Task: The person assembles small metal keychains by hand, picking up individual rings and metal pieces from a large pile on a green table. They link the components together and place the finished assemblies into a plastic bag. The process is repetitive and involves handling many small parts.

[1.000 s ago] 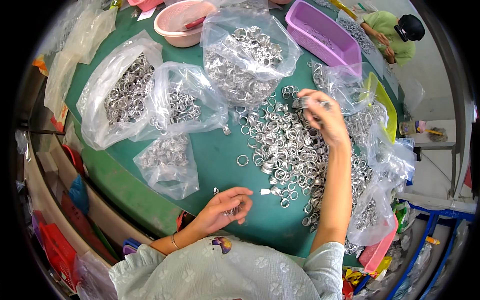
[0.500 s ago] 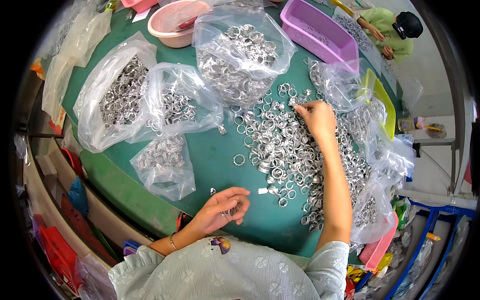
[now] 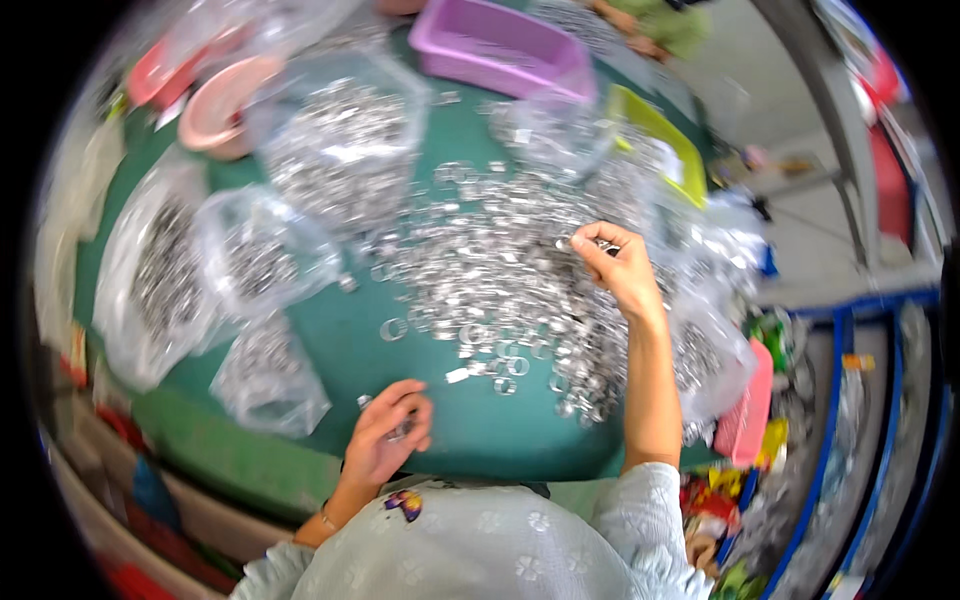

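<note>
A wide heap of silver metal rings lies on the green table, blurred by motion. My right hand is over the right part of the heap, thumb and fingers pinched together on what looks like a silver ring. My left hand is near the front edge of the table, palm turned inward. Its fingers curl round a few silver rings, mostly hidden in the palm. One loose ring lies off the heap's left side. A small white tag lies at the heap's near edge.
Clear plastic bags of rings stand at left, among them a large bag and a small bag. Behind are a purple basket and a pink basin. A lime-green tray stands at right; a person sits beyond.
The view has swung to the right, so the table appears shifted left. My right hand has left the heap's far edge and come nearer and rightward over the rings. The left hand stays curled.
</note>
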A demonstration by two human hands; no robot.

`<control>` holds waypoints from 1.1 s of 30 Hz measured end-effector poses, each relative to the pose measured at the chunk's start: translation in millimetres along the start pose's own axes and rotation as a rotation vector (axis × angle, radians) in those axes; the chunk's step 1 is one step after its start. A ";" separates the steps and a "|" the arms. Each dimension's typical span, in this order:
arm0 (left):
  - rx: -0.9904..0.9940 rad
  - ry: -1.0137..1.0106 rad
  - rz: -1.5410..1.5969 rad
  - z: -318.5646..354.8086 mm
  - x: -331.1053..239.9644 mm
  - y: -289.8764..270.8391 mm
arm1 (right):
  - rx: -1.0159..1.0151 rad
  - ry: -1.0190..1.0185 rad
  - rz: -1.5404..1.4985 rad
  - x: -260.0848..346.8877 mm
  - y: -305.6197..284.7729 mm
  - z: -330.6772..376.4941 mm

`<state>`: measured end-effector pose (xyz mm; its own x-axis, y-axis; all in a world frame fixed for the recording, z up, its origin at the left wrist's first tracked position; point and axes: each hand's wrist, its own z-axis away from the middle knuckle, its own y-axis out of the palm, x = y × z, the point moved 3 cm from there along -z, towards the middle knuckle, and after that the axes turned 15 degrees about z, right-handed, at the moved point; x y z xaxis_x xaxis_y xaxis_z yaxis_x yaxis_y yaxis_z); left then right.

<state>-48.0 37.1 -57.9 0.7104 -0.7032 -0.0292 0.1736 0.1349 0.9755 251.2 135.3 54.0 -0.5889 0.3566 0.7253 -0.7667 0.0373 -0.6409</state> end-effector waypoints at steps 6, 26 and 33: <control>0.000 0.018 0.022 -5.1 4.8 0.7 | -0.927 -0.171 0.438 -51.2 -138.7 70.3; -0.020 0.050 0.045 2.2 2.7 -0.1 | 0.012 -0.288 0.105 -18.2 7.5 12.7; 0.009 0.009 0.014 -1.5 2.8 5.0 | -0.116 -0.314 0.152 8.5 48.9 -75.9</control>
<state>-44.2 36.8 -53.4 0.7187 -0.6951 -0.0173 0.1576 0.1386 0.9777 228.1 211.0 9.8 -0.7574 0.0629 0.6499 -0.6410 0.1177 -0.7585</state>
